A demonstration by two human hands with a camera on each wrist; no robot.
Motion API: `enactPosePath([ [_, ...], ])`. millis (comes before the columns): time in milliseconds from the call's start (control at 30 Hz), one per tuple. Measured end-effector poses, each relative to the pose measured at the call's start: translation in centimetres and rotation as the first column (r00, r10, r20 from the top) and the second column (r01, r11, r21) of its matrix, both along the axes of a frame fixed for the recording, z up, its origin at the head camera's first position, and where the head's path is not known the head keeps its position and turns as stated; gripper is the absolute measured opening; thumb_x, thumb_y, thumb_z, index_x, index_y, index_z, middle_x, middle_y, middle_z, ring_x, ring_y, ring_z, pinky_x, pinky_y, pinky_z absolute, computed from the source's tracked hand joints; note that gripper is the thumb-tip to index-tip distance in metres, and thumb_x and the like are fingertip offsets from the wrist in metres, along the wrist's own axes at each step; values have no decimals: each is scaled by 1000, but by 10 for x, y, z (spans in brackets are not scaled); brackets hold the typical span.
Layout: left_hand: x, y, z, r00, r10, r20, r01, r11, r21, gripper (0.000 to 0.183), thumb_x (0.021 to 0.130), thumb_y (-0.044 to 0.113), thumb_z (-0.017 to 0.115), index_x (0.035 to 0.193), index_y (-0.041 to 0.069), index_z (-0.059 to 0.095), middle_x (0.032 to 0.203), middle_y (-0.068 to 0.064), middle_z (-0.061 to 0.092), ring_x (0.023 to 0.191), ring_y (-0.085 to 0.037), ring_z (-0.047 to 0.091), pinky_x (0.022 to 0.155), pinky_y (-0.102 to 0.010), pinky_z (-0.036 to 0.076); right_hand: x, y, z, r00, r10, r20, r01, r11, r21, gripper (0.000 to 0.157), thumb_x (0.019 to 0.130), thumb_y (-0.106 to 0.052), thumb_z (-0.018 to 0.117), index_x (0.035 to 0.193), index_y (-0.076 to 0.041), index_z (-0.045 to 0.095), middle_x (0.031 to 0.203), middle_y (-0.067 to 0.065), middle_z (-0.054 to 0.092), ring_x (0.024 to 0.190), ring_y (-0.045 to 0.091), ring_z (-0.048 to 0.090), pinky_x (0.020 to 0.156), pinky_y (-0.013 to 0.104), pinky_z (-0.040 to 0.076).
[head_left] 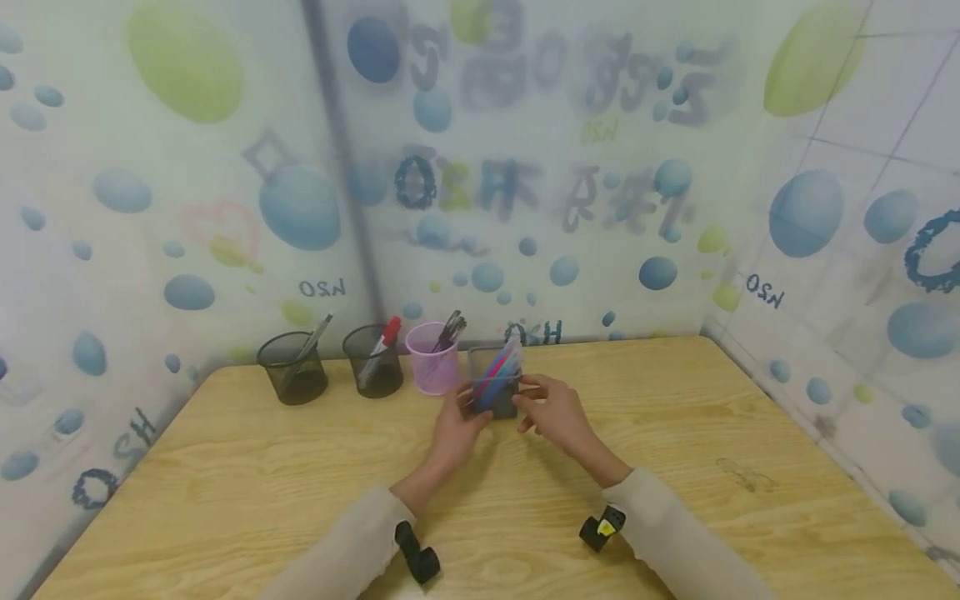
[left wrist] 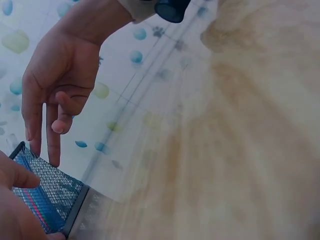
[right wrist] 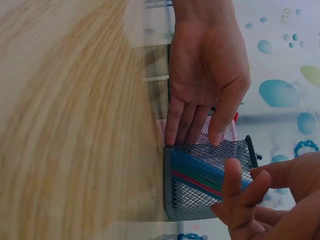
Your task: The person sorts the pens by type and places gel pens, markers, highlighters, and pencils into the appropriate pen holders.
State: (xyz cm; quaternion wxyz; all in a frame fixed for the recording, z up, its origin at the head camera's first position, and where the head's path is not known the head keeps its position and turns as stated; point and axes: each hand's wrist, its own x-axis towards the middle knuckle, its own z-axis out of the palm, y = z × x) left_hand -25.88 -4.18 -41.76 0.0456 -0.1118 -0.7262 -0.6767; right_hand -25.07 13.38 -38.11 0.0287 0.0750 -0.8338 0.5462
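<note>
In the head view a square dark mesh pen holder (head_left: 497, 406) stands on the table with slim blue and pink-red pens (head_left: 498, 371) slanting inside. My left hand (head_left: 453, 429) holds it from the left, thumb at the front and fingers along the side. At its right side is my right hand (head_left: 558, 415), fingers extended and touching near the edge. The left wrist view shows two straight fingers of the right hand (left wrist: 65, 75) reaching the mesh holder (left wrist: 57, 187). In the right wrist view, the left hand (right wrist: 207, 75) lies against the holder's far side.
Left of the holder, along the wall, stand a pink mesh cup (head_left: 433, 371) with black pens, a black mesh cup (head_left: 378, 375) with a red-capped marker, and another black mesh cup (head_left: 296, 379) with one pen. The wooden table (head_left: 315, 500) meets patterned walls at the back and right.
</note>
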Motion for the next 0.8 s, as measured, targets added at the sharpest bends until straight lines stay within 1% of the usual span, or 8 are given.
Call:
enactPosePath([
  [167, 4, 5, 19, 999, -37, 22, 36, 997, 63, 59, 85, -11, 56, 137, -17, 29, 136, -42, 34, 128, -52, 33, 104, -55, 32, -8, 4, -5, 1000, -6, 8, 6, 999, -35, 45, 92, -12, 64, 134, -3, 53, 114, 19, 66, 62, 30, 68, 52, 42, 53],
  [233, -4, 6, 14, 999, -38, 26, 37, 997, 63, 60, 86, -9, 57, 139, -14, 29, 138, -39, 34, 129, -51, 34, 105, -54, 32, -11, 6, -6, 1000, -3, 12, 4, 999, -53, 46, 92, -11, 63, 136, -3, 52, 116, 19, 65, 62, 29, 68, 53, 43, 53],
  [300, -14, 8, 6, 999, -38, 27, 36, 998, 60, 63, 86, -6, 58, 142, -12, 28, 140, -37, 34, 129, -49, 34, 105, -53, 33, -14, 7, -7, 1000, 5, 23, -4, 998, -70, 48, 92, -12, 63, 137, -3, 50, 119, 21, 63, 64, 30, 68, 55, 45, 54],
  [400, -30, 12, -6, 999, -25, 38, 23, 999, 47, 67, 86, -5, 58, 145, -7, 26, 144, -32, 33, 131, -45, 34, 106, -52, 32, -20, 8, -7, 999, 19, 41, -15, 996, -85, 50, 93, -12, 62, 140, -4, 47, 123, 22, 60, 66, 29, 68, 58, 44, 54],
  [500, -36, 14, -4, 998, -20, 54, 17, 998, 56, 68, 86, -6, 57, 146, -6, 26, 146, -30, 31, 133, -43, 32, 108, -50, 30, -27, 8, -8, 999, 18, 50, -13, 996, -90, 51, 93, -13, 62, 141, -6, 46, 125, 21, 59, 67, 27, 68, 61, 44, 55],
  [567, -37, 15, -2, 997, -30, 68, 24, 997, 77, 68, 86, -7, 57, 146, -6, 25, 147, -30, 29, 134, -43, 30, 108, -50, 28, -31, 8, -9, 998, 11, 56, -6, 996, -90, 51, 93, -14, 61, 141, -7, 46, 125, 20, 60, 67, 26, 69, 62, 43, 55],
  [667, -35, 17, 7, 995, -50, 84, 42, 994, 100, 68, 86, -9, 56, 146, -9, 23, 147, -31, 26, 135, -44, 27, 109, -51, 26, -36, 7, -10, 998, -3, 67, 10, 995, -96, 50, 94, -14, 61, 141, -8, 46, 126, 19, 59, 68, 24, 69, 65, 44, 55],
  [800, -32, 19, 19, 996, -42, 72, 37, 996, 78, 68, 85, -10, 55, 144, -13, 22, 146, -33, 25, 134, -46, 27, 109, -52, 25, -42, 7, -11, 997, -12, 82, 21, 993, -114, 51, 94, -14, 59, 143, -10, 45, 129, 18, 57, 69, 22, 69, 69, 46, 54],
])
